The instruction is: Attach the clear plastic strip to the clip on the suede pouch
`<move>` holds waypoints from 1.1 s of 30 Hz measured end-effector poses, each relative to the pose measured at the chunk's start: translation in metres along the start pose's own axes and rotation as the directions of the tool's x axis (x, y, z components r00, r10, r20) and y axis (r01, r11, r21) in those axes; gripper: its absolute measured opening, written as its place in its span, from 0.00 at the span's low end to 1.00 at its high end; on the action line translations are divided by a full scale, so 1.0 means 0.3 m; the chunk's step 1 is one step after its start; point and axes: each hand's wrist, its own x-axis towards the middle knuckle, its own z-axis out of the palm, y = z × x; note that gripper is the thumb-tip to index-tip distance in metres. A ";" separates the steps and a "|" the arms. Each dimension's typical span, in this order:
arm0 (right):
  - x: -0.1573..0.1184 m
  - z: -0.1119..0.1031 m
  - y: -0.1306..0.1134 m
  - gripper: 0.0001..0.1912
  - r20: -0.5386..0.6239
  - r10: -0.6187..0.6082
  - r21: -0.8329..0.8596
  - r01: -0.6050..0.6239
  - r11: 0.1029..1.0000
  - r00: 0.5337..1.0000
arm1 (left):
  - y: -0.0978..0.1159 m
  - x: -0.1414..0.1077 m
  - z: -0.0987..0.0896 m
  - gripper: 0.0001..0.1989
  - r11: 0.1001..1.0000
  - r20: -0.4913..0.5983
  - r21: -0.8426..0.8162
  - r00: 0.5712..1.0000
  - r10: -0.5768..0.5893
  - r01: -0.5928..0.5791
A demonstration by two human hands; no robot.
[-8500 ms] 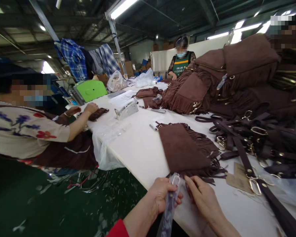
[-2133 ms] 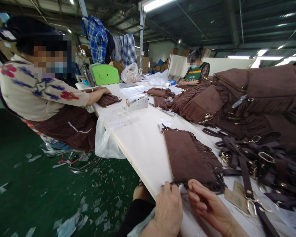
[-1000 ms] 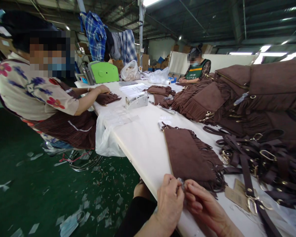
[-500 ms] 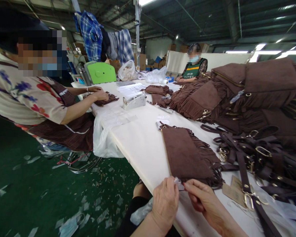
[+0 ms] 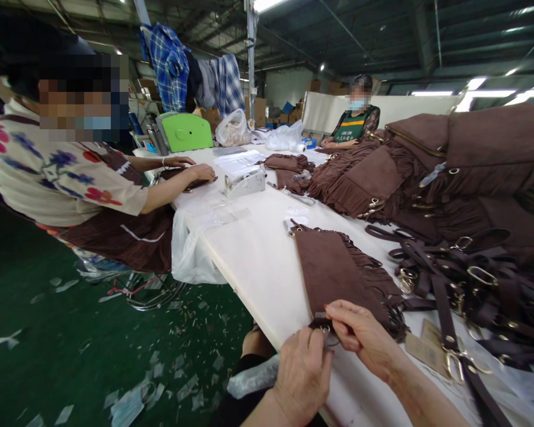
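Observation:
A brown fringed bag (image 5: 333,270) lies flat on the table in front of me, its zipper edge to the left and its fringe to the right. At its near corner is a short dark tab (image 5: 321,319) with a small metal ring. My right hand (image 5: 362,335) pinches this tab between thumb and forefinger. Just below, my left hand (image 5: 305,370) is closed around clear plastic (image 5: 328,339) beside the ring; its fingertips are partly hidden. A crumpled length of clear plastic (image 5: 253,377) sticks out to the left of my left hand, above my lap.
Dark straps with metal clasps (image 5: 454,290) and cardboard tags (image 5: 427,347) lie to the right. Behind them rises a pile of brown fringed bags (image 5: 476,154). A tape dispenser (image 5: 244,182) stands further up the table (image 5: 249,255). One co-worker (image 5: 71,172) sits left, another (image 5: 355,121) at the back.
My right hand has moved slightly up and left and now pinches the dark tab, where clear plastic showed between the hands before. The co-worker's hands at left have shifted right.

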 end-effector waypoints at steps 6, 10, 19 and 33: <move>0.017 -0.007 0.029 0.20 0.053 0.046 -0.016 -0.045 0.999 0.998 | 0.007 0.038 -0.028 0.09 0.892 0.125 -0.265 0.930 -0.345 0.367; 0.009 -0.007 0.049 0.20 0.047 0.073 -0.024 -0.072 0.997 0.996 | 0.013 0.043 -0.042 0.13 0.840 0.208 -0.327 0.900 -0.383 0.433; -0.046 -0.027 0.100 0.24 -0.045 0.096 -0.047 -0.098 0.994 0.994 | 0.013 0.030 -0.047 0.24 0.921 0.311 -0.166 0.905 -0.289 0.352; -0.081 -0.042 0.136 0.21 -0.062 0.097 0.031 -0.095 0.995 0.993 | 0.025 0.101 -0.075 0.12 0.863 0.386 -0.126 0.826 -0.411 0.489</move>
